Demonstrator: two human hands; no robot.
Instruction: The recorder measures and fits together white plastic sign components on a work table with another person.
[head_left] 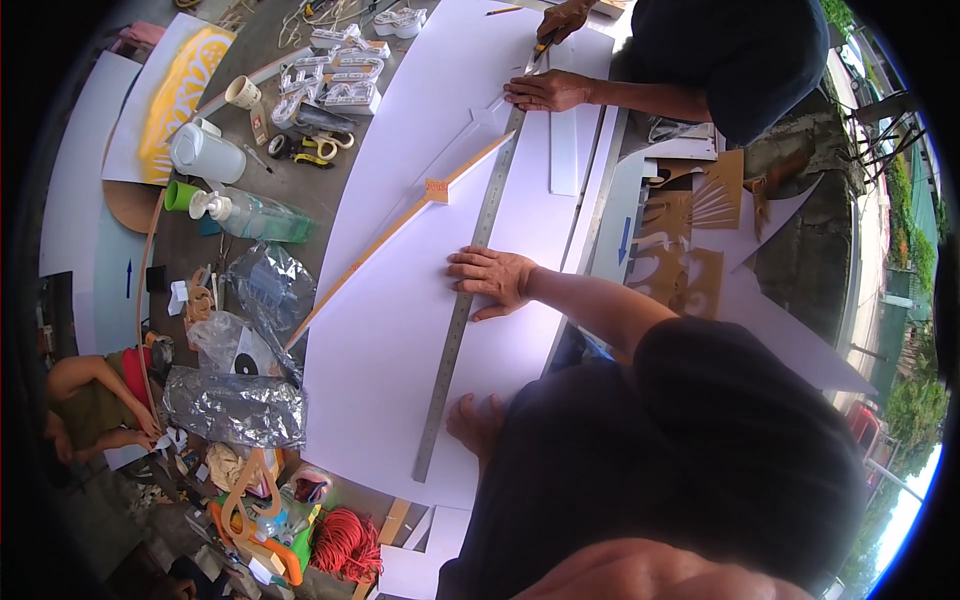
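Note:
A large white sheet (375, 330) lies on the table, with a long steel ruler (440, 385) across it. My right hand (492, 281) lies flat over the ruler's middle, fingers spread. Nearer my body, my left hand (474, 424) rests on the sheet beside the ruler's lower end, its fingers apart and its wrist hidden by my dark shirt. At the ruler's far end, a co-worker's hand (550, 91) presses down; their other hand (566, 20) holds a utility knife (543, 47) against the sheet. A long, thin brown-edged cutout (395, 222) lies left of the ruler.
Left of the sheet are white letter shapes (350, 80), scissors (322, 150), a pump bottle (255, 215), a white jug (205, 152) and clear plastic bags (235, 405). Red cord (346, 545) is heaped below. Another person (95, 400) sits at left. Brown cut boards (690, 240) lie right.

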